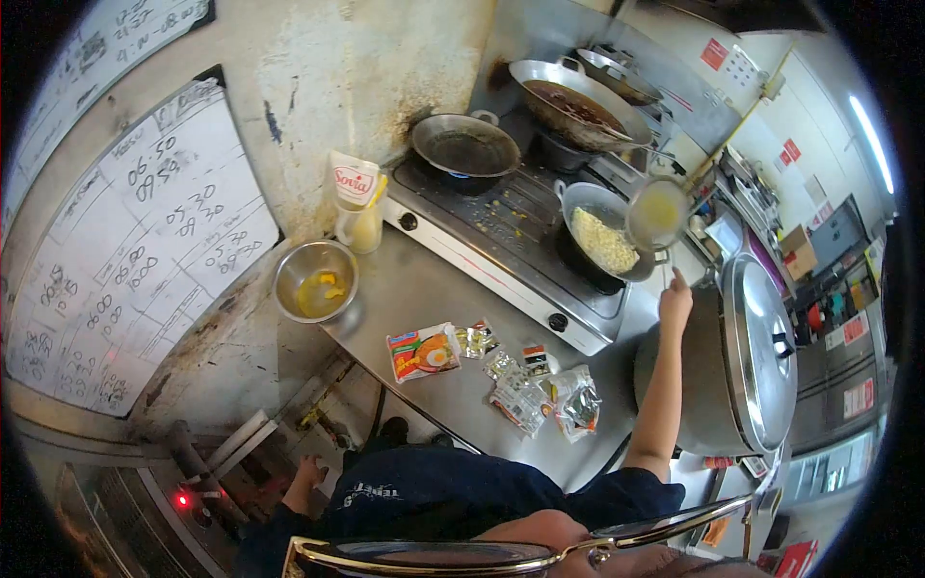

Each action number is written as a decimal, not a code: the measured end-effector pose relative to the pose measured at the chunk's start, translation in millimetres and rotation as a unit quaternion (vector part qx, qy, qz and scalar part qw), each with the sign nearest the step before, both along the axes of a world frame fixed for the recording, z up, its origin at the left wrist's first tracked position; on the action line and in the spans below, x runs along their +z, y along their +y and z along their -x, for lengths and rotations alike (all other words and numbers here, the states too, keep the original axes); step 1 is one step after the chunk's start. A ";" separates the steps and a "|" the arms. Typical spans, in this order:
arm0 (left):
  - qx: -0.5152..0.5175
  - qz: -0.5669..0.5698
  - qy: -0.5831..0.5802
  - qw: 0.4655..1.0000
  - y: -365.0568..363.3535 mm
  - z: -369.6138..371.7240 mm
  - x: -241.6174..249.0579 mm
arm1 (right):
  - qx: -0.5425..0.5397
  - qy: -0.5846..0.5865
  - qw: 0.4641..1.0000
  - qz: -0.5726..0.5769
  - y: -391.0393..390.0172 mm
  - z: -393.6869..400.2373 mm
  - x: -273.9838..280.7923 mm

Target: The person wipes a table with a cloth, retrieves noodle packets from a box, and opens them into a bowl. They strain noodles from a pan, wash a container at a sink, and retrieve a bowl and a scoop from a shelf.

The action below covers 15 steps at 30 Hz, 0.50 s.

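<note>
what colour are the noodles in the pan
The noodles are pale yellow, clearest in the head view.

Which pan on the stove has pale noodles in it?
The pan nearest the right hand: pale noodles lie in it. The wall-side pan shows none; the large wok holds brown liquid.

Along the left edge of the steel counter (385, 284) rises a cream wall (356, 58), scuffed and blotched with brown, carrying a whiteboard (145, 241) of handwritten figures and part of a second whiteboard (106, 58) above. Past the far edge, a grey metal panel (699, 140) adjoins a white wall (819, 106) with red notices (714, 54). Well beyond the right edge, a bright tube light (871, 144) shines near cluttered shelving (756, 202) and a steel cabinet (848, 371).
</note>
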<state>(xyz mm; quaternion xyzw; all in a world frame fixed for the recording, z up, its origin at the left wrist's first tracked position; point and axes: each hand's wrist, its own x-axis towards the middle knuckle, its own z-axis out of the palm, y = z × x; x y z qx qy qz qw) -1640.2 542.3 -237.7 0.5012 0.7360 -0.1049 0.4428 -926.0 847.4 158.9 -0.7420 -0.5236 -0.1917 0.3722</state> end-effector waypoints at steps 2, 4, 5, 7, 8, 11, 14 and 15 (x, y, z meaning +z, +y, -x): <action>0.002 -0.016 -0.008 1.000 -2.7 4.7 -10.2 | 0.078 0.450 0.890 0.007 -19.1 44.2 44.0; 0.014 -0.028 -0.015 0.999 -15.0 4.7 -0.5 | 0.197 0.594 0.780 -0.019 -28.0 61.0 57.0; 0.020 -0.043 -0.002 0.999 -11.7 -1.6 17.9 | 0.223 0.600 0.768 0.019 -30.7 79.1 64.4; 0.044 -0.052 0.018 0.998 -22.6 -8.3 34.5 | 0.315 0.625 0.709 0.088 -34.5 125.5 60.0; 0.059 -0.045 0.004 0.997 -23.7 -7.7 25.0 | 0.328 0.616 0.705 0.126 -36.2 156.7 54.4; 0.068 -0.058 -0.018 0.996 -32.4 -1.5 -4.0 | 0.420 0.597 0.608 0.312 -32.0 253.4 30.2; 0.040 -0.092 -0.010 0.995 -61.4 2.5 -42.2 | 0.455 0.558 0.556 0.415 -30.4 354.1 -19.9; 0.024 -0.106 0.008 0.994 -63.1 5.1 -45.7 | 0.589 0.417 0.605 0.336 -17.8 374.3 -88.9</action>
